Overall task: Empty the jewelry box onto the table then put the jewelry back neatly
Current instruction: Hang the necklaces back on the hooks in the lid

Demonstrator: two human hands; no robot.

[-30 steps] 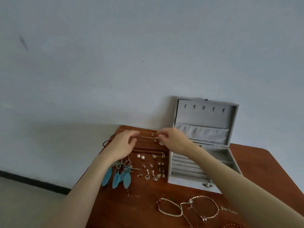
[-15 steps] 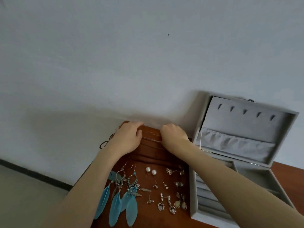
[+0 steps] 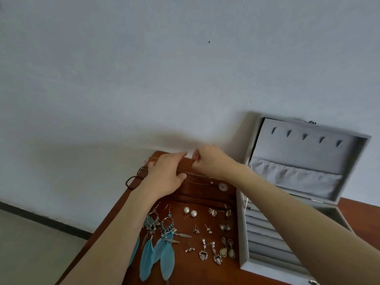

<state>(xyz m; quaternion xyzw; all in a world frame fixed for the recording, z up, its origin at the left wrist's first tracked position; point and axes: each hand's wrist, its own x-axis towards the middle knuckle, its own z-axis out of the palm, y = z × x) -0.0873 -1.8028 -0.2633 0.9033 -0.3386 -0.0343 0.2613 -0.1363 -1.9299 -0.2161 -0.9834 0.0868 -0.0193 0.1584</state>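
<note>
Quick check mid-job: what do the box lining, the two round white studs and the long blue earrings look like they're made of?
Jewelry box lining: soft grey velvet or flocked fabric, judging by its matte nap and gathered lid pocket. White studs: pearl or imitation pearl, glossy round beads on thin metal posts. Blue earrings: dyed feathers hanging from dull, antique-looking silver metal hoops. Table: reddish-brown, faintly shiny wood or veneer.

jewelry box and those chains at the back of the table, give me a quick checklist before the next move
1. Jewelry box lid open, hooks reachable: ok.
2. Ring rolls in the box free of jewelry where visible: ok; the right arm hides part.
3. Left hand and right hand both at the thin chain by the table's back edge: ok.
4. Firm grip on the chain: cannot tell, the fingers hide it.
5. Chain untangled from the other cords: cannot tell.
6. Feather earrings and pearl studs sorted in pairs, clear of the hands: ok.
</note>
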